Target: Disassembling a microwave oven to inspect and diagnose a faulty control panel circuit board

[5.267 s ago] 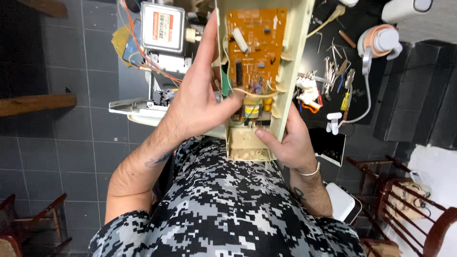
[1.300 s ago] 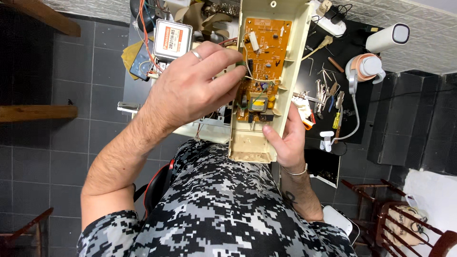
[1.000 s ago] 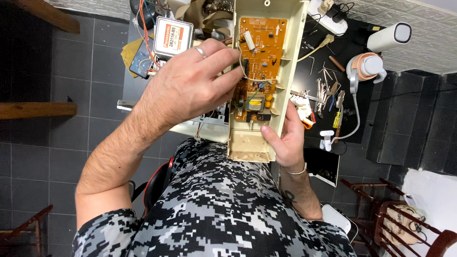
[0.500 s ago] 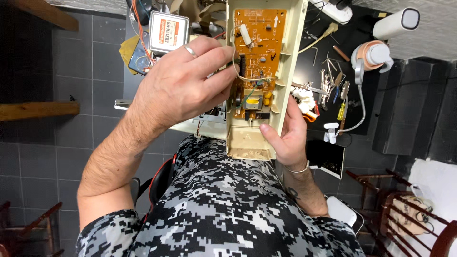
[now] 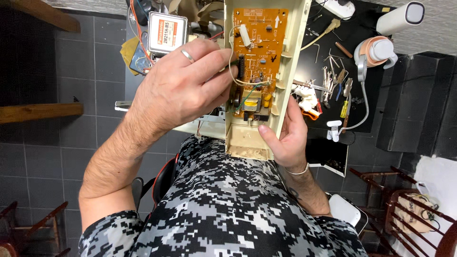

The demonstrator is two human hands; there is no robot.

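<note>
**Head view: both hands on a cream panel with an orange circuit board**

Head camera looks down on a person in a grey camouflage shirt (image 5: 228,204) holding a long cream plastic panel (image 5: 290,71) upright in front of the chest. An orange circuit board (image 5: 259,47) sits inside the panel, component side towards the camera.

The right hand (image 5: 285,138) grips the panel's lower end: its fingers are curled round the right edge and behind it, and the thumb (image 5: 269,135) lies across the front near the bottom lip. This hand carries the panel.

The left hand (image 5: 183,90), with a ring on one finger, reaches in from the left. Its fingers are bunched close together, fingertips (image 5: 223,78) pressed against the board's left edge, where thin wires (image 5: 247,93) loop over the lower components. Whether they pinch a wire or only touch the board, I cannot tell.

Behind the left hand stands a metal magnetron block (image 5: 166,32). To the right, on a dark worktop (image 5: 357,28), lie small hand tools (image 5: 335,81) and a white cylinder (image 5: 400,16).
</note>
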